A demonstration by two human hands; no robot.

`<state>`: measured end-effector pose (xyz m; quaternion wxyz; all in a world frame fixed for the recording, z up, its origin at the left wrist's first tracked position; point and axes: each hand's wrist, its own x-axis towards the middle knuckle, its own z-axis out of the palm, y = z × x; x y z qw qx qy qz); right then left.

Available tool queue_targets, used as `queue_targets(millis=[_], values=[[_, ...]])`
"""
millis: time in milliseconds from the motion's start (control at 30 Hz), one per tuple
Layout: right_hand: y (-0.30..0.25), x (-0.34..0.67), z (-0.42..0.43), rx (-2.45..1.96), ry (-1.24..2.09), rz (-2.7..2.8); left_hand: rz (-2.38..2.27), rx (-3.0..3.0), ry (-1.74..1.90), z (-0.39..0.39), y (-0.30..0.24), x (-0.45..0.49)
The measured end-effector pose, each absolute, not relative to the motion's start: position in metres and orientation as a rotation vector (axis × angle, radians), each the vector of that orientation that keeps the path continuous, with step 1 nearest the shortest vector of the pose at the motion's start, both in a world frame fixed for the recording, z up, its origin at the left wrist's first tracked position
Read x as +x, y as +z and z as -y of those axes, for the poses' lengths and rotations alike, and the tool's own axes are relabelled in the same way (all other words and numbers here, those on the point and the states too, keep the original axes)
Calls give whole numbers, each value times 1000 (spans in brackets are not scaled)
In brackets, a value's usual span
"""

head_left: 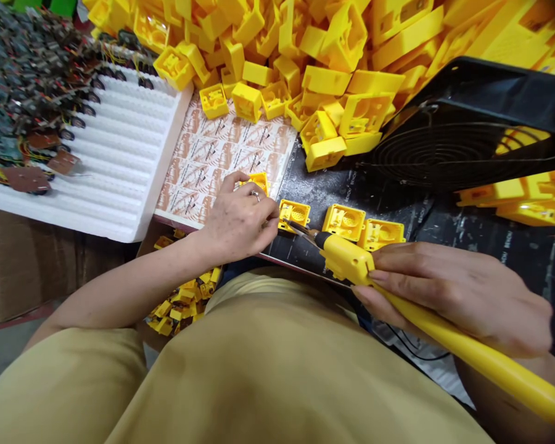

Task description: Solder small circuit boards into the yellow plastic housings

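My right hand [453, 290] is wrapped round a yellow-handled tool [349, 256] with a black collar and a pointed metal tip; its exact kind is unclear. The tip reaches over a small open yellow plastic case [296, 213] at the table's front edge. Just left of that case, my left hand [243, 219] has its fingers curled inward, with a ring on one finger. What the fingertips hold, if anything, is hidden. Another yellow case [259, 180] shows partly behind these fingers. Two more open cases, one [345, 222] beside the other [383, 234], lie to the right, near the tool.
Yellow cases are heaped [259, 61] along the back. A black fan [444, 148] stands at right. At left, a white ridged foam tray [120, 160] carries many wired parts [32, 74]. More yellow pieces [182, 302] lie below the table edge, beside a cardboard box [23, 265].
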<state>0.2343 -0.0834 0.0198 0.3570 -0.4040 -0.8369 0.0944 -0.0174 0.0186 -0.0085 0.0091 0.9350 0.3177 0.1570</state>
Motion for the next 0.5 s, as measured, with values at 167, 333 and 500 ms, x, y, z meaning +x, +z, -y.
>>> queue_targets(millis=[167, 333, 500], values=[[25, 234, 77, -887, 133, 2212, -996, 2943, 514, -18, -10, -15], [31, 234, 76, -911, 176, 2253, -985, 2945, 495, -18, -10, -14], [33, 241, 82, -933, 189, 2264, -951, 2999, 522, -19, -10, -14]])
